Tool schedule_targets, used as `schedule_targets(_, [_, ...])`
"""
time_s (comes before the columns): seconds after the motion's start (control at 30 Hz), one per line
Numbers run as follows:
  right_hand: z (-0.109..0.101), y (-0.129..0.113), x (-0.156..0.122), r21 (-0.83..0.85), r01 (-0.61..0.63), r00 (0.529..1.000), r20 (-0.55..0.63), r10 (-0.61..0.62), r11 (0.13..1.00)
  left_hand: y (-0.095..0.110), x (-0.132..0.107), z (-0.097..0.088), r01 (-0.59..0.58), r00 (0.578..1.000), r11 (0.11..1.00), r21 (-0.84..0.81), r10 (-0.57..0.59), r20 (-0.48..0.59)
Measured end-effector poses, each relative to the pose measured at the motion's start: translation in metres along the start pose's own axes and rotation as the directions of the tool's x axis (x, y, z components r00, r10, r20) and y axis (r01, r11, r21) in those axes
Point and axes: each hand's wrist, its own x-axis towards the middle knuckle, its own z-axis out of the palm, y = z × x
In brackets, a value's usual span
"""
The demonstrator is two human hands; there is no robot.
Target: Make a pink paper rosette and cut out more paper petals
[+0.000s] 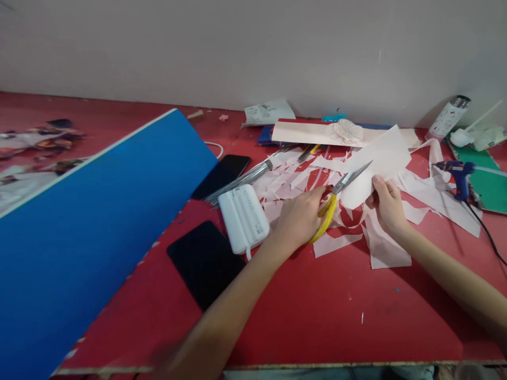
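Observation:
My left hand (299,217) grips yellow-handled scissors (340,195) whose steel blades point up and right, against the edge of a pale pink paper sheet (382,161). My right hand (387,205) pinches the lower edge of that sheet, fingers closed on it. Both hands hover over a pile of pale paper scraps (301,177) on the red table (317,311).
A large blue board (91,227) leans across the left. Two black phones (204,262) (222,174) and a white power bank (243,217) lie left of my hands. A blue glue gun (457,174), a green board (489,184) and a can (449,117) are at right. A paper flower (346,131) lies on a long strip behind.

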Motion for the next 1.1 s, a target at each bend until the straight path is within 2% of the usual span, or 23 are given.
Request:
schedule_targets(0.27, [0.0005, -0.0007, -0.0006, -0.047, 0.005, 1.000, 0.016, -0.005, 0.999, -0.0014, -0.0002, -0.0007, -0.003, 1.000, 1.000, -0.002, 0.003, 0.014])
schedule_targets(1.1, [0.0013, -0.0014, -0.0022, -0.054, -0.018, 1.000, 0.002, 0.018, 0.998, 0.0014, 0.0000, -0.0012, 0.003, 1.000, 1.000, -0.001, -0.003, 0.006])
